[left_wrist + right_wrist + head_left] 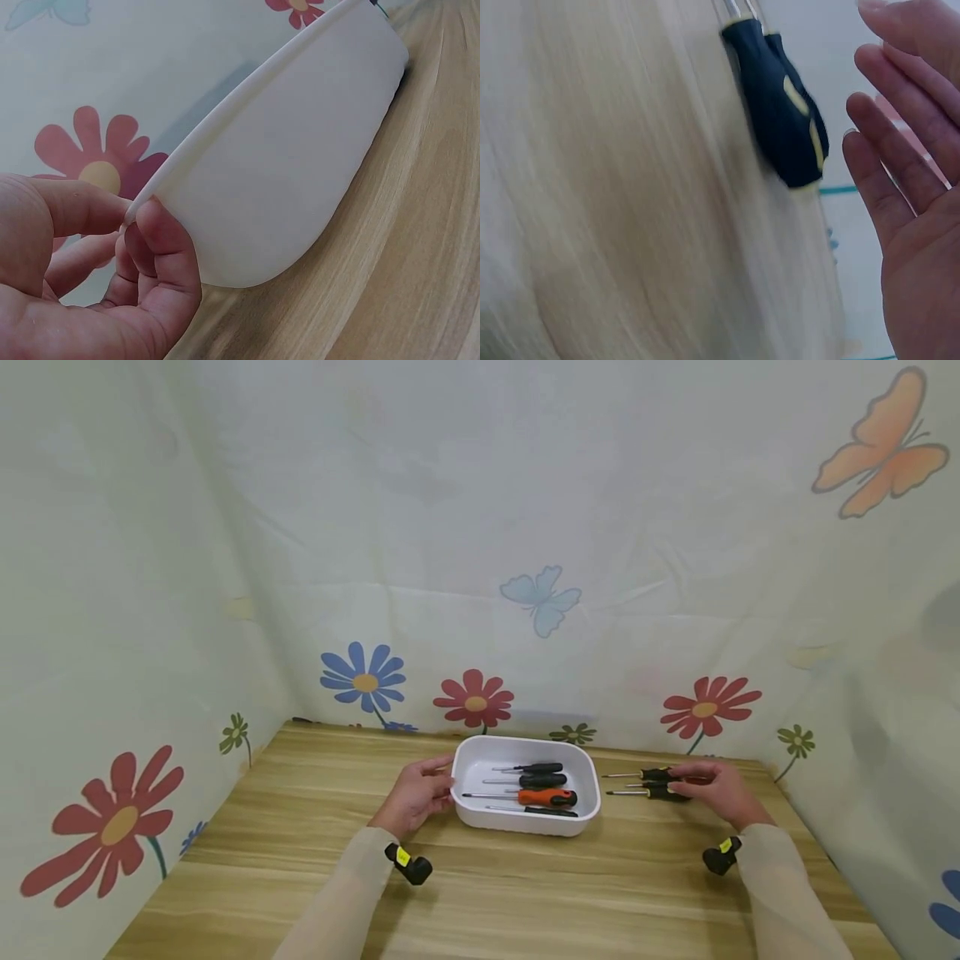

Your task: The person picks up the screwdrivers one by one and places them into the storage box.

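My left hand [415, 793] pinches the left rim of a white plastic bin [517, 824]; the left wrist view shows thumb and fingers on the bin's edge. Inside lie a screwdriver with an orange and black handle [538, 797] and several black-handled screwdrivers [543, 781], shafts pointing left. To the right of the bin, several screwdrivers with black and yellow handles [662, 791] lie on the table. Over their handle ends is my right hand [716, 789]. In the right wrist view its fingers are extended, apart from a black and yellow screwdriver handle [776, 105].
The wood-grain table [480, 893] carries the bin and the screwdrivers. A pale curtain [420, 527] printed with flowers and butterflies hangs behind it and along both sides. Each wrist wears a small black camera [410, 863].
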A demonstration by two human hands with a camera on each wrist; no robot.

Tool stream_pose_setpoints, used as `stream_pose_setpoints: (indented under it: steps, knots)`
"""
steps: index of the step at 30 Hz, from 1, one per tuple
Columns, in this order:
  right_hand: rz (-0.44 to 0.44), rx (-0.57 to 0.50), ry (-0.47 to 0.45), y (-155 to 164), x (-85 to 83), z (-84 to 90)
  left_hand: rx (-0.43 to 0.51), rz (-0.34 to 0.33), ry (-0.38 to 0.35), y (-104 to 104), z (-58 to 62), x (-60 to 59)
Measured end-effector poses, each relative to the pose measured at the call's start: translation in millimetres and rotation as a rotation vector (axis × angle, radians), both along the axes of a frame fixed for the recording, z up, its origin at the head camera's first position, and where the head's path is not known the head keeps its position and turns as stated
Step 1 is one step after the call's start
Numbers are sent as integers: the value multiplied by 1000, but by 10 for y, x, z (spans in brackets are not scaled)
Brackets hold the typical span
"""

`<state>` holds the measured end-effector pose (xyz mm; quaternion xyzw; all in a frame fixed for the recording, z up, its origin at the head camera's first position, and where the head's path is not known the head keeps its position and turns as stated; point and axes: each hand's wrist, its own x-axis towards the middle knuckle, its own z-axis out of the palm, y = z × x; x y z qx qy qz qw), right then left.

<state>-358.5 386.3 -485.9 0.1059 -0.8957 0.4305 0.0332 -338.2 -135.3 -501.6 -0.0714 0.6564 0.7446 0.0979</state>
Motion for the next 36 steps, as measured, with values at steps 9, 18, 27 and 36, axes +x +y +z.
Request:
stream_pose_setpoints:
  steps: [9,18,27,36]
  knots:
    - [-52,27,-25,74,-58,-36,7,-5,5,7,32,10]
    - [-65,116,-47,102,-125,-99,7,5,3,3,16,2]
    - [-76,139,-88,179,-182,-195,13,8,2,8,-2,-11]
    - [-74,206,-90,135,-170,-138,7,12,-19,5,-4,-18]
